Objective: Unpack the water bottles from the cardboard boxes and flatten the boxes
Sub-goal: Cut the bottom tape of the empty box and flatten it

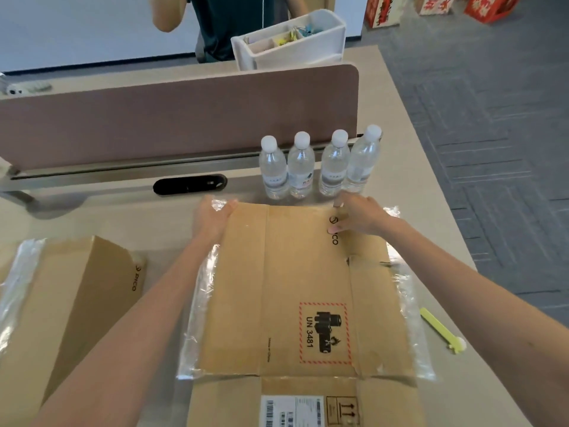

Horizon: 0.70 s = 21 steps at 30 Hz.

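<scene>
Seen from the head camera: a person is pressing a flattened box (pixel 292 288) onto the worktop (pixel 431 229), left hand (pixel 215 220) clamping its far corner, right hand (pixel 357 217) resting fingers splayed on top. Four water bottles (pixel 317 167) are standing just beyond, and a forward shove risks toppling them.

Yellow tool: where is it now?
Head view: the yellow tool lies on the table at the right, just beside the flattened box's taped right edge, close to the table's edge.
</scene>
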Motion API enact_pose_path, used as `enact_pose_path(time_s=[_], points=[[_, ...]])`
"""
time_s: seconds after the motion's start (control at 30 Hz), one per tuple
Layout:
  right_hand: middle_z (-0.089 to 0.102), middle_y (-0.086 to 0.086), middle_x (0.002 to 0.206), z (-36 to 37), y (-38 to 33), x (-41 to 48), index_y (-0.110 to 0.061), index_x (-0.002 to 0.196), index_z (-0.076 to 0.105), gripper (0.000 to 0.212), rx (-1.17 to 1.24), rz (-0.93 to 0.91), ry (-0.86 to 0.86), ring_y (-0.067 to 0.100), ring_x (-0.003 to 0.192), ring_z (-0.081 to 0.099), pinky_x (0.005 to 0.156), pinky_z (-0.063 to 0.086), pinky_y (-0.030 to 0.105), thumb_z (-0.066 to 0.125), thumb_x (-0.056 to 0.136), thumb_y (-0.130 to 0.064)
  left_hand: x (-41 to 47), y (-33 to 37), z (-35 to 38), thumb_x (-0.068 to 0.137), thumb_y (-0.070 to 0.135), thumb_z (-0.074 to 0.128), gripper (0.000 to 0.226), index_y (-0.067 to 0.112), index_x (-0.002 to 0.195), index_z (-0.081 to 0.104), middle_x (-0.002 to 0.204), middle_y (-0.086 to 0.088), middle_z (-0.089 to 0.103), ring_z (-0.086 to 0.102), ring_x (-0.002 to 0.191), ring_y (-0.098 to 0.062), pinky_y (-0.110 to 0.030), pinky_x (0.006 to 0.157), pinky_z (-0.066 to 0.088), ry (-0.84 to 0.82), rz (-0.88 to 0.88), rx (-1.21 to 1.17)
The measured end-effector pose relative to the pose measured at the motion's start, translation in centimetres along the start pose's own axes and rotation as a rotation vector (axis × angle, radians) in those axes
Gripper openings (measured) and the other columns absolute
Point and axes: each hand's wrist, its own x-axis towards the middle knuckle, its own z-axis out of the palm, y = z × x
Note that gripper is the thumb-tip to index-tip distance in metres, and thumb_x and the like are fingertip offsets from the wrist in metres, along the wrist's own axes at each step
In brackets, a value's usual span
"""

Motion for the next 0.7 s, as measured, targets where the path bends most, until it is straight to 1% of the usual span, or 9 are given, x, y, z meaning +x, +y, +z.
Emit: enact_pose_path(time_s=[0.07, 0.17, 0.23, 0.33, 0.47, 0.53, 0.6, 0.63, 0.7], points=[[0.055, 0.004, 0.128, 1.2, 0.3, 1.1, -0.017, 0.122, 0.049, 0.065, 0.02, 0.021, -0.019, 0.026, 0.119, 0.049, 0.086, 0.027, 0.033, 0.078, 0.074, -0.048, 1.1, -1.2, 0.4, 0.087, 0.042, 0.071, 0.062, 0.001, 0.128, 0.049, 0.133, -0.014, 0.054, 0.052, 0.12, -0.031, -0.034, 0.093, 0.042, -0.026, -0.032, -0.038], [0.056, 0.001, 0.124, 2.9, 0.6, 2.1, -0.019, 0.119, 0.049, 0.059, 0.095, 0.092, -0.036, 0.024, 0.117, 0.049, 0.086, 0.025, 0.032, 0.078, 0.075, -0.047, 2.2, -2.9, 0.6, 0.082, 0.049, 0.074, 0.073, 0.006, 0.133, 0.044, 0.133, -0.011, 0.052, 0.054, 0.117, -0.03, -0.039, 0.097, 0.046, -0.085, -0.139, -0.089], [0.056, 0.0, 0.123, 4.2, 0.7, 2.4, -0.019, 0.119, 0.05, 0.057, 0.131, 0.119, -0.032, 0.023, 0.117, 0.049, 0.088, 0.025, 0.031, 0.076, 0.077, -0.046, 2.4, -4.0, 0.8, 0.082, 0.054, 0.071, 0.074, 0.009, 0.133, 0.043, 0.129, -0.008, 0.052, 0.055, 0.114, -0.029, -0.042, 0.099, 0.046, -0.116, -0.172, -0.052], [0.056, 0.001, 0.126, 5.9, 0.8, 2.4, -0.019, 0.121, 0.051, 0.054, 0.165, 0.113, -0.011, 0.021, 0.119, 0.049, 0.094, 0.027, 0.032, 0.076, 0.079, -0.043, 2.3, -5.2, 1.1, 0.084, 0.056, 0.068, 0.07, 0.01, 0.131, 0.044, 0.124, -0.006, 0.053, 0.053, 0.109, -0.024, -0.036, 0.094, 0.045, -0.127, -0.17, -0.01], [0.048, 0.003, 0.136, 7.6, 1.0, 1.3, -0.015, 0.132, 0.046, 0.062, 0.146, 0.085, 0.054, 0.024, 0.128, 0.041, 0.104, 0.026, 0.034, 0.073, 0.082, -0.038, 1.7, -6.3, 1.2, 0.086, 0.06, 0.062, 0.073, 0.012, 0.136, 0.041, 0.135, -0.008, 0.051, 0.051, 0.114, -0.024, -0.036, 0.094, 0.042, -0.141, -0.159, 0.003], [0.041, 0.004, 0.142, 8.3, 1.4, 0.4, -0.013, 0.138, 0.042, 0.067, 0.138, 0.078, 0.114, 0.025, 0.133, 0.035, 0.107, 0.025, 0.035, 0.072, 0.084, -0.037, 1.2, -6.6, 1.2, 0.091, 0.059, 0.056, 0.069, 0.014, 0.14, 0.038, 0.141, -0.009, 0.047, 0.046, 0.124, -0.026, -0.039, 0.099, 0.038, -0.091, 0.002, 0.163], [0.035, 0.006, 0.148, 9.2, 1.7, -0.6, -0.011, 0.143, 0.037, 0.074, 0.143, 0.087, 0.187, 0.025, 0.139, 0.029, 0.112, 0.023, 0.036, 0.072, 0.084, -0.038, 0.8, -6.3, 1.5, 0.097, 0.051, 0.048, 0.061, 0.013, 0.144, 0.037, 0.145, -0.007, 0.042, 0.036, 0.133, -0.025, -0.041, 0.108, 0.031, -0.018, 0.324, 0.362], [0.032, 0.006, 0.151, 9.6, 1.9, -1.2, -0.01, 0.145, 0.035, 0.078, 0.153, 0.109, 0.227, 0.025, 0.141, 0.026, 0.114, 0.022, 0.037, 0.072, 0.083, -0.039, 0.5, -5.6, 1.8, 0.1, 0.05, 0.042, 0.058, 0.014, 0.145, 0.039, 0.147, -0.005, 0.042, 0.034, 0.135, -0.023, -0.04, 0.11, 0.028, -0.028, 0.473, 0.42], [0.027, 0.007, 0.155, 10.5, 2.0, -2.3, -0.008, 0.148, 0.03, 0.082, 0.187, 0.173, 0.292, 0.024, 0.144, 0.021, 0.115, 0.02, 0.038, 0.07, 0.084, -0.041, 0.1, -4.1, 3.1, 0.1, 0.053, 0.031, 0.058, 0.018, 0.145, 0.042, 0.148, -0.001, 0.046, 0.038, 0.136, -0.02, -0.037, 0.111, 0.024, -0.153, 0.643, 0.49]])
